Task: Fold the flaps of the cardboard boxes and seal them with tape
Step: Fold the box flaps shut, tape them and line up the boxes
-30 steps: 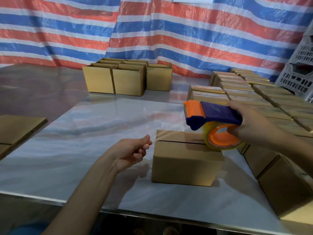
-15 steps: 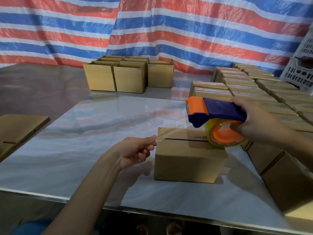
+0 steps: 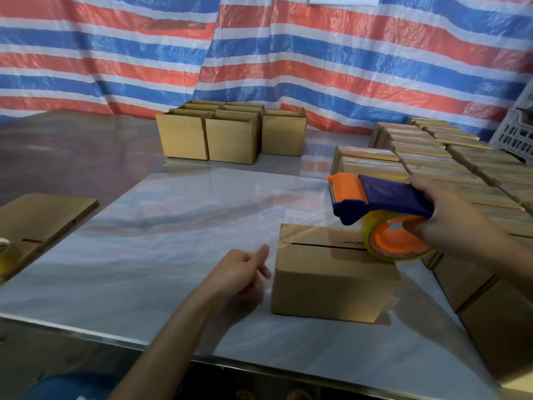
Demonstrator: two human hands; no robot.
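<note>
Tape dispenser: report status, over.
Right hand grips tape dispenser over closed cardboard box. Left hand pinches clear tape strip. Seam untaped. Nothing blocks it.

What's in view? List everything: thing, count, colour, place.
box being sealed: one, brown, table centre-right, seam showing
tape dispenser: one, blue-orange, above that box
open boxes: several, brown, far centre
closed boxes: many, brown, rows at right
flat cardboard: count unclear, brown, left edge
crate: one, white, far right
tarp: one, red-white-blue striped, behind
table: one, shiny grey, underneath
left grip: one, beside box's left, fingers blurred
right grip: one, holds tape dispenser
</note>
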